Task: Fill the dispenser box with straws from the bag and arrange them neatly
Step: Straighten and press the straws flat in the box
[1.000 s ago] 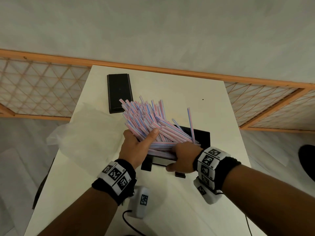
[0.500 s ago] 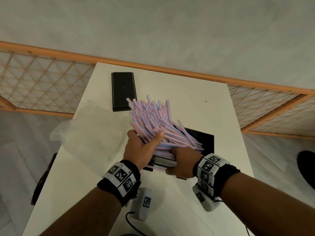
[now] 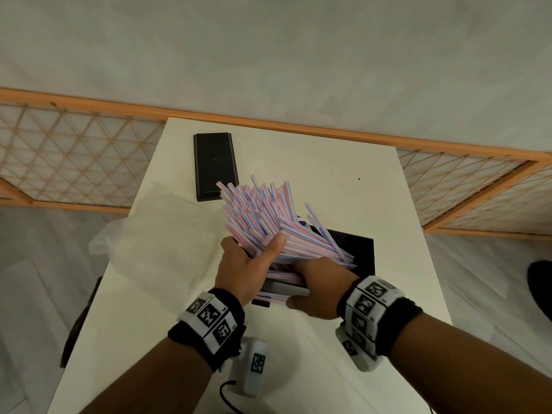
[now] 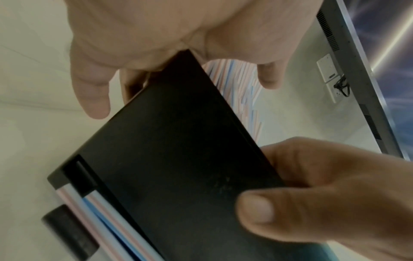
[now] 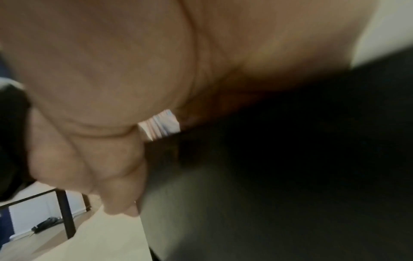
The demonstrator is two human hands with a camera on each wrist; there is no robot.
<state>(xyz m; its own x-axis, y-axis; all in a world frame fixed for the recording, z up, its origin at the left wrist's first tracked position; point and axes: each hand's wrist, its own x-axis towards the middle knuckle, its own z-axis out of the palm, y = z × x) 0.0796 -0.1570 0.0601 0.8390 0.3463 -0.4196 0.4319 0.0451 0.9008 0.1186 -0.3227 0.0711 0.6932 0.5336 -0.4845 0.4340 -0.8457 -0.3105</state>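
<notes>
A thick bundle of pink, blue and white striped straws (image 3: 263, 216) fans up and away from the black dispenser box (image 3: 360, 252) at the table's middle. My left hand (image 3: 245, 264) grips the bundle near its lower end, thumb across the top. My right hand (image 3: 322, 291) holds the box's near end, fingers curled over the straw ends. In the left wrist view the right hand's thumb (image 4: 257, 208) presses the box wall (image 4: 178, 159), and a few straws (image 4: 100, 211) poke from the low slot. The right wrist view is blurred: palm, box (image 5: 268, 176), a sliver of straws (image 5: 161, 125).
The box's black lid (image 3: 215, 165) lies flat at the far left of the white table (image 3: 328, 162). A crumpled clear bag (image 3: 155, 243) lies left of my hands. A white tagged device (image 3: 254, 366) with a cable sits near the front edge. A wooden lattice fence (image 3: 74, 162) runs behind.
A straw that stood up at the right of the bundle has dropped down against the others. Both hands keep their hold at the box.
</notes>
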